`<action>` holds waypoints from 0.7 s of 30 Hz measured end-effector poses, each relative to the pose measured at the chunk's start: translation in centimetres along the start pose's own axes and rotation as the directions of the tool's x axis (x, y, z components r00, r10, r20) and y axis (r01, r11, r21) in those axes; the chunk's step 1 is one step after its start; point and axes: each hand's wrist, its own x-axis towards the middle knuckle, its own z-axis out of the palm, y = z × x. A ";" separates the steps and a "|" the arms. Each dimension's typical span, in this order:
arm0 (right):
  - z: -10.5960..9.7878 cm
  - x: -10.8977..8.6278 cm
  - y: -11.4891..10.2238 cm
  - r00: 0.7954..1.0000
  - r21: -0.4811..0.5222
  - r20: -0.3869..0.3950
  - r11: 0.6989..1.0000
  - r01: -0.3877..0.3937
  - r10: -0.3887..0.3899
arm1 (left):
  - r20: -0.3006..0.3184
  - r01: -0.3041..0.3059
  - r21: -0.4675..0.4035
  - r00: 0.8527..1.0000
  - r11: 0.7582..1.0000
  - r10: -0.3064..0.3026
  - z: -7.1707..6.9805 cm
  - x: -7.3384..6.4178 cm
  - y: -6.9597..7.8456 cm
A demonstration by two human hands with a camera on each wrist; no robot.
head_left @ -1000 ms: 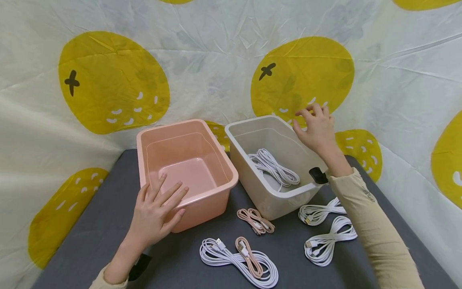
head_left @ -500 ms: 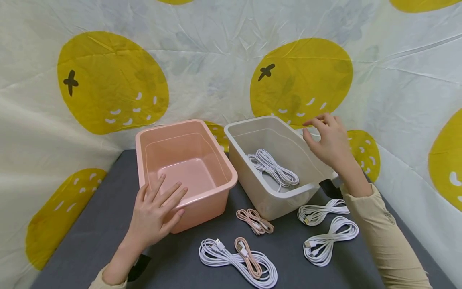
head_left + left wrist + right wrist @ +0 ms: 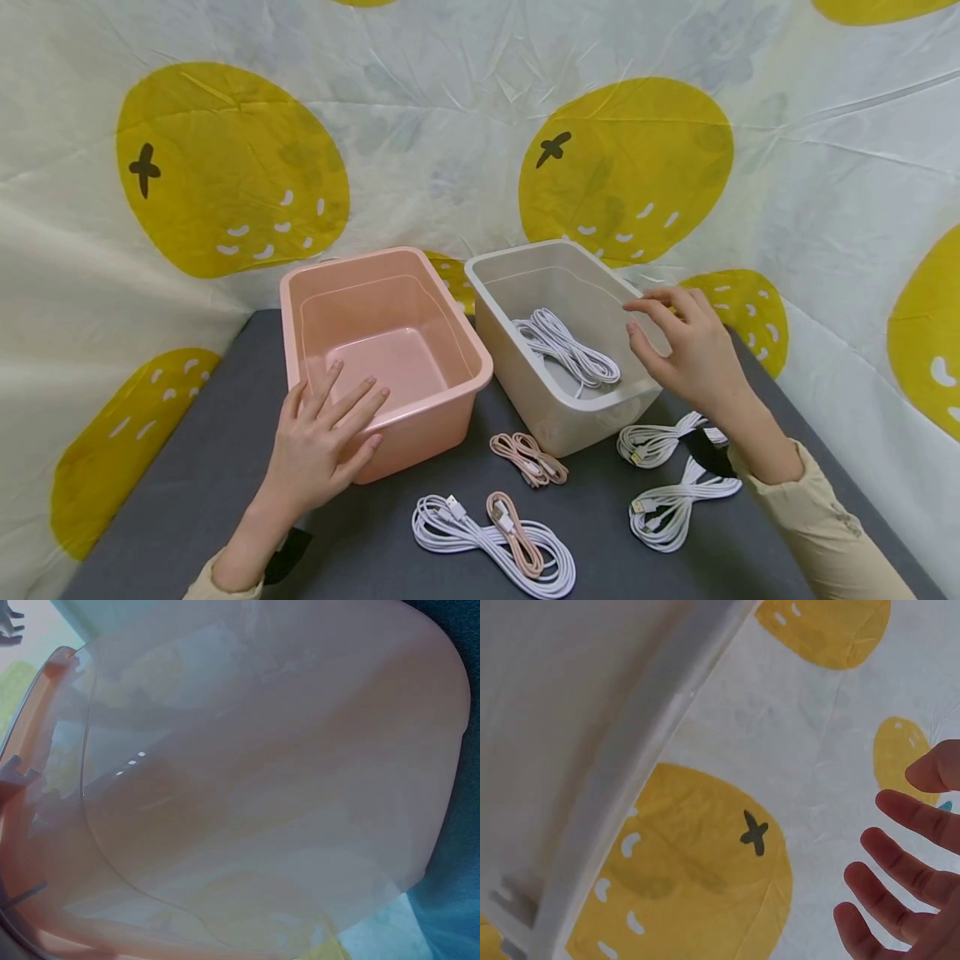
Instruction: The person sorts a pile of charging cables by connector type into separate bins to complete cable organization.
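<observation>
My left hand [image 3: 318, 442] lies over the front-left rim of a pink plastic bin [image 3: 420, 437], fingers straight and spread. In the left wrist view the bin's pink wall [image 3: 262, 765] fills most of the picture. The right hand [image 3: 686, 350] hovers at the right rim of a beige bin [image 3: 555, 421]. Its fingers are loosely bent and hold nothing. Coiled white cables [image 3: 573, 354] lie inside the beige bin. In the right wrist view the hand's bent fingers [image 3: 889, 862] appear apart from the bin's rim [image 3: 622, 772].
A pink cable bundle [image 3: 528, 460] lies before the bins. Nearer, a second pink bundle [image 3: 517, 533] lies on a white cable coil [image 3: 442, 542]. Two white cable bundles, one behind [image 3: 656, 446] and one in front [image 3: 671, 517], lie under the right forearm. A patterned curtain [image 3: 435, 125] hangs behind.
My right hand has moved from above the beige bin's far right rim to the right and then down toward me. The left hand stays in place.
</observation>
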 end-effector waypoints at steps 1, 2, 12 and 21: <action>0.0 -0.4 -0.3 1.000 0.004 0.007 1.000 0.007 -0.007 | -0.003 0.000 -0.001 1.000 1.000 0.000 0.0 0.0 0.0; 0.0 -0.7 -0.7 1.000 0.015 0.009 1.000 0.019 -0.019 | -0.007 -0.002 -0.001 1.000 1.000 0.002 0.0 0.0 0.0; 1.1 -4.8 -4.3 0.992 0.085 0.015 0.988 0.127 -0.129 | -0.003 -0.003 -0.005 1.000 1.000 0.003 0.0 0.1 0.0; 2.2 -7.4 -6.4 0.960 0.143 -0.041 0.949 0.281 -0.278 | -0.008 0.000 -0.010 1.000 1.000 0.000 0.1 0.0 -0.1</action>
